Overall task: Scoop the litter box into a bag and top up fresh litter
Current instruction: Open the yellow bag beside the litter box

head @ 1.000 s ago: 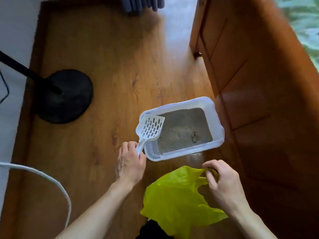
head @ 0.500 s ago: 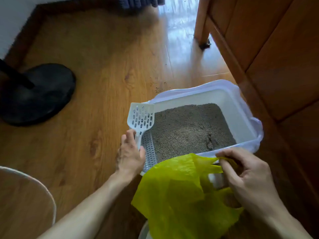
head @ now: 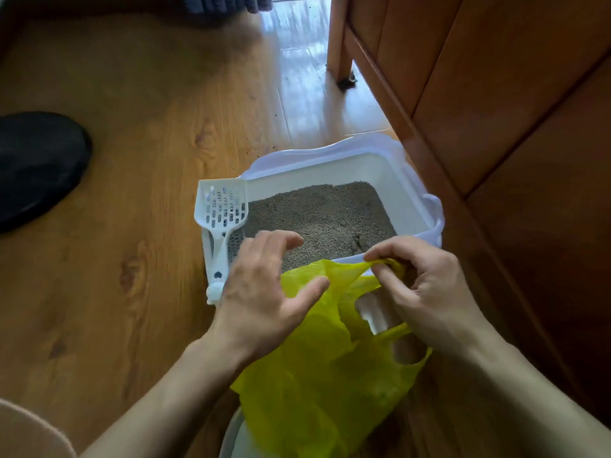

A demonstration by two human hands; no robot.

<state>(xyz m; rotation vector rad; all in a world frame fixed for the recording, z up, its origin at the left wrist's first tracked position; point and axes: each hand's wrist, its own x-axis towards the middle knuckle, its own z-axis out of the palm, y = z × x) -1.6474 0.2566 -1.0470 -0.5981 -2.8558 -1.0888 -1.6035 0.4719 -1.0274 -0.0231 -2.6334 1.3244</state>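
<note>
Bag (head: 317, 385) rim was pinched by right hand (head: 426, 292), left hand (head: 264, 292) open, empty; mouth should be spread wide beside litter box (head: 413, 193) before scooping.

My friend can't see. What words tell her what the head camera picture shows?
Two hands open a yellow bag in front of a white litter box on a wooden floor: the right hand pinches its edge, the left hand reaches toward it, fingers spread. A white scoop rests on the box's left rim.
</note>
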